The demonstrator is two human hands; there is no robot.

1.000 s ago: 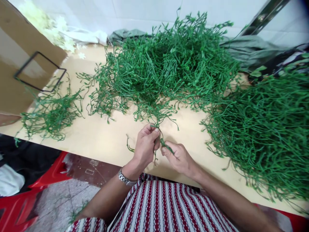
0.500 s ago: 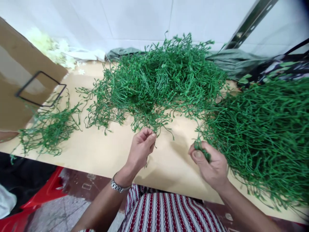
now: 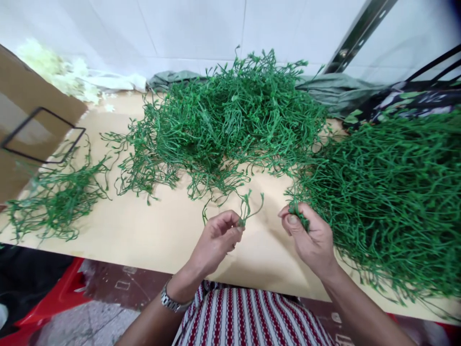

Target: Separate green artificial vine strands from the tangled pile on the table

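Observation:
My left hand [image 3: 220,240], with a watch at the wrist, pinches a thin green sprig [image 3: 246,209] whose branched tips fan out above the fingers. To its right, my right hand [image 3: 312,240] is closed around a small dark green bunch [image 3: 299,218]. A large heap of green artificial stems [image 3: 230,115] lies beyond both hands. Another dense pile of stems [image 3: 396,202] spreads just right of my right hand. At the left lies a smaller loose pile [image 3: 65,197].
The pale tabletop [image 3: 151,230] meets a white tiled wall. A cardboard box [image 3: 32,115] with a black wire frame [image 3: 45,108] stands at the left, near pale yellow flowers [image 3: 54,69]. Grey-green cloth [image 3: 334,91] runs behind the heap. A red stool [image 3: 54,298] is below left.
My left hand has drawn back from the central heap with a sprig in its fingers. My right hand stays closed on the bunch. The view has shifted slightly.

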